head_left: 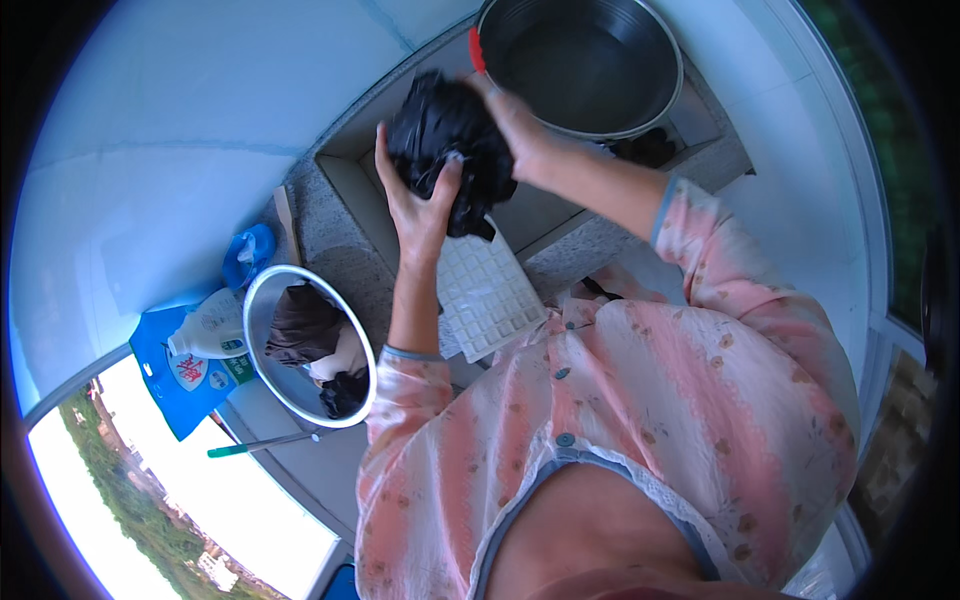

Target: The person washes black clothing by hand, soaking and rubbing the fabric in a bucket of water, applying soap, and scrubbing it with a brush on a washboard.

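Observation:
Between my two hands is a bunched, wet-looking black cloth (450,139), held up over a stone laundry sink (536,210). My left hand (420,195) grips it from the near left side, thumb pressed on its front. My right hand (514,127) holds it from the right, with the fingertips partly hidden behind the bundle. Below the cloth, a white plastic washboard (491,296) leans on the sink's near edge, its upper end covered by the bundle.
A large dark basin (585,67) with a red handle (476,50) stands at the sink's far right. At left, a metal basin (259,382) holds dark and pale clothes (304,326). Beside it are a white bottle (214,326), a blue bag (161,375), a blue container (259,240) and a wooden stick (285,217).

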Tool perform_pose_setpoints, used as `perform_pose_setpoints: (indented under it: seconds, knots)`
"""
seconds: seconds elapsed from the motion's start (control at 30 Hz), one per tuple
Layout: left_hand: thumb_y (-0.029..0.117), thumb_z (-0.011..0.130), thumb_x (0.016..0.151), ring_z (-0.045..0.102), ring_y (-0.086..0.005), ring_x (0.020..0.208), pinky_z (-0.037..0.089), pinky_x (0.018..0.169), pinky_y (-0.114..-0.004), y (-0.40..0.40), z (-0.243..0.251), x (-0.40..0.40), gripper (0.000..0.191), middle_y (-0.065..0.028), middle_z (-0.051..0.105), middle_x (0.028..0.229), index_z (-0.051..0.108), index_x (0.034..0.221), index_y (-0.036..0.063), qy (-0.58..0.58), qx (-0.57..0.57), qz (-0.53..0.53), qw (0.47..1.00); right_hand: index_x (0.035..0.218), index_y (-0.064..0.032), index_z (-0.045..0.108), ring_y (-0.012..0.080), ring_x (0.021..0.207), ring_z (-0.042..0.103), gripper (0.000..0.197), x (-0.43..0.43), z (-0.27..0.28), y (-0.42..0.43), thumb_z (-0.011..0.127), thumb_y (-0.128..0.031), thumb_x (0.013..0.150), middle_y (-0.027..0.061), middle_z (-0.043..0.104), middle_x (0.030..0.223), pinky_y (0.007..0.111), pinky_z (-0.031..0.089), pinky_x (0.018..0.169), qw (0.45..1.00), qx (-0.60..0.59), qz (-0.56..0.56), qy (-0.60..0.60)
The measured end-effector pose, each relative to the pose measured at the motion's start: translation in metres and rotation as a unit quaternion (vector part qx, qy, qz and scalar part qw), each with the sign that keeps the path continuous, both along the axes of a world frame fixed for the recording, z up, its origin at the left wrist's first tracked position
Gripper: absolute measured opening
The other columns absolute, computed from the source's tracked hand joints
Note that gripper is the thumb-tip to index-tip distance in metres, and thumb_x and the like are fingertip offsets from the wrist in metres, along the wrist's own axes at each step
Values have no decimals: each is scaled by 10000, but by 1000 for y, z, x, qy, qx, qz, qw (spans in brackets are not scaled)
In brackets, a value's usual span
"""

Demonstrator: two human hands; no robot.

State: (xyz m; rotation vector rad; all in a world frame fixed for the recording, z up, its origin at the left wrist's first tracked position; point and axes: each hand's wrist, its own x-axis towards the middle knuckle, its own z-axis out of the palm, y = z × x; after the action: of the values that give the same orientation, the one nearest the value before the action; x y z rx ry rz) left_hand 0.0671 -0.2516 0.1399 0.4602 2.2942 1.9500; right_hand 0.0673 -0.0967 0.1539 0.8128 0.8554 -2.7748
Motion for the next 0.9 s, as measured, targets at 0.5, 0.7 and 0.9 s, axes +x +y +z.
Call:
perform_pose_setpoints:
  seconds: [0.5,0.7,0.9]
  knots:
    - [-39,517,798,575,-344,1073,437,976,-388,166,-39,-93,312,-144,642,1101,646,1069,47,204,-194,-88,956,1073,-41,552,358,1207,427,350,10,-82,307,701,-163,780,168,468,1255,451,462,888,427,897,110,33]
    - [5,585,768,532,-352,1120,409,991,-415,193,-65,-85,288,-162,601,1159,635,1050,37,261,-273,-67,924,1205,-1,531,332,1254,436,430,-32,-102,257,613,-51,787,158,471,1347,426,466,973,464,811,262,243]
    - [40,602,822,508,-340,1180,379,1030,-414,181,-57,-59,312,-169,588,1200,615,1133,46,191,-245,-12,951,1328,-12,452,373,1291,407,560,-77,-202,226,610,-44,792,205,374,1437,430,413,1031,386,793,454,126]
